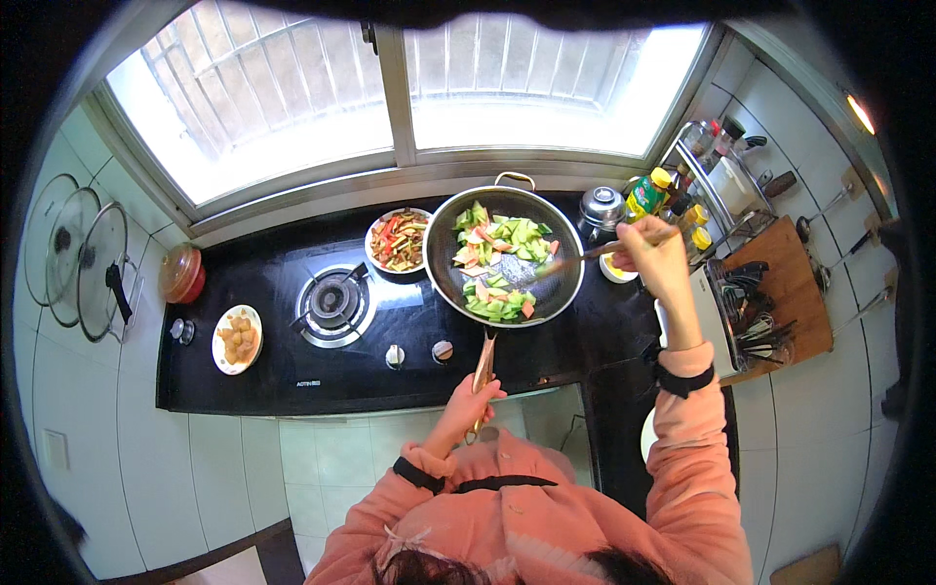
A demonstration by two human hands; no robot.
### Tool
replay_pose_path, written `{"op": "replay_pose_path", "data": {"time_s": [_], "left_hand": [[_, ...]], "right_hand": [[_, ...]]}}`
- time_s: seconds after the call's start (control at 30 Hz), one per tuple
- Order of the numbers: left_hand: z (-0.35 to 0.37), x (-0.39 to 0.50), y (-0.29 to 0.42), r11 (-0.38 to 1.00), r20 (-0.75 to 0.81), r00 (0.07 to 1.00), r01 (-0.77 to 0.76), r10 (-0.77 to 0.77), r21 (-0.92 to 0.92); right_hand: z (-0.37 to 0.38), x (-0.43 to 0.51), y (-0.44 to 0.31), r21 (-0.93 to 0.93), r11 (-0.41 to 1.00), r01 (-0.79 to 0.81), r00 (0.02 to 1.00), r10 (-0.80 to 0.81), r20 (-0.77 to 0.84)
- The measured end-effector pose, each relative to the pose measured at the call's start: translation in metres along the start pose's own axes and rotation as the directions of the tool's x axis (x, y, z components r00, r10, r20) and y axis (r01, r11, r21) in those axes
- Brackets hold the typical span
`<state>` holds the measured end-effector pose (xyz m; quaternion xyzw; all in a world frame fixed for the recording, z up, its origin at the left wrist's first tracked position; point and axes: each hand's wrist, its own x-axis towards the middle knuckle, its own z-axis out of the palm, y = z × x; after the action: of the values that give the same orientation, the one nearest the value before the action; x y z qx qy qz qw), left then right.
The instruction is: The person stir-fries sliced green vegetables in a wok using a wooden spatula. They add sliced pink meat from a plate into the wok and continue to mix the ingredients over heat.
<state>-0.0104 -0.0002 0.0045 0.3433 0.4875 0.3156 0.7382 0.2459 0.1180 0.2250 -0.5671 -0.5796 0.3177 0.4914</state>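
Note:
A dark wok [457, 300] with a pale rim sits over the right side of the black gas hob. My left hand [468, 406] grips its copper-coloured handle [485, 362]. In the pan lie chopped green vegetable pieces [503, 307] mixed with pink slices [475, 256], parted around a shiny bare patch. My right hand [647, 248] holds a wooden stirring tool [578, 259]; its blurred far end reaches into the wok, and its exact form is hard to tell.
An unlit burner [333, 296] is left of the wok. A dish of cooked food [398, 241] stands by the wok, another bowl [238, 340] farther left. A small bowl [618, 270], a lidded metal pot [604, 208] and several bottles [648, 194] stand at right, near a utensil holder [753, 314].

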Motion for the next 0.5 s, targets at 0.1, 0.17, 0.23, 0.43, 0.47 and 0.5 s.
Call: {"op": "replay_pose_path", "data": {"time_s": [0.1, 0.17, 0.23, 0.43, 0.47, 0.5], "left_hand": [[0.0, 0.0, 0.0, 1.0, 0.007, 1.0, -0.014, 0.014, 0.004], [-0.001, 0.0, -0.001, 1.0, 0.014, 1.0, -0.02, 0.02, -0.003], [-0.001, 0.001, -0.001, 1.0, 0.003, 1.0, -0.016, 0.016, 0.016], [-0.001, 0.0, -0.003, 1.0, -0.013, 1.0, -0.023, 0.023, 0.01], [-0.001, 0.001, -0.003, 1.0, -0.015, 1.0, -0.02, 0.02, 0.01], [0.0, 0.001, -0.003, 1.0, -0.01, 1.0, -0.021, 0.021, 0.009]], "right_hand": [[-0.009, -0.004, -0.015, -0.177, 0.983, -0.057, 0.996, 0.068, 0.055], [0.013, -0.013, -0.011, -0.091, 0.988, -0.122, 0.99, 0.128, 0.062], [0.049, -0.026, 0.003, 0.144, 0.981, -0.131, 0.99, 0.136, -0.024], [0.044, -0.021, 0.017, 0.12, 0.993, 0.001, 0.984, 0.021, -0.175], [0.032, -0.018, 0.013, 0.107, 0.994, 0.025, 0.991, -0.01, -0.132], [0.023, -0.017, 0.009, 0.062, 0.998, 0.008, 0.997, -0.003, -0.082]]}}
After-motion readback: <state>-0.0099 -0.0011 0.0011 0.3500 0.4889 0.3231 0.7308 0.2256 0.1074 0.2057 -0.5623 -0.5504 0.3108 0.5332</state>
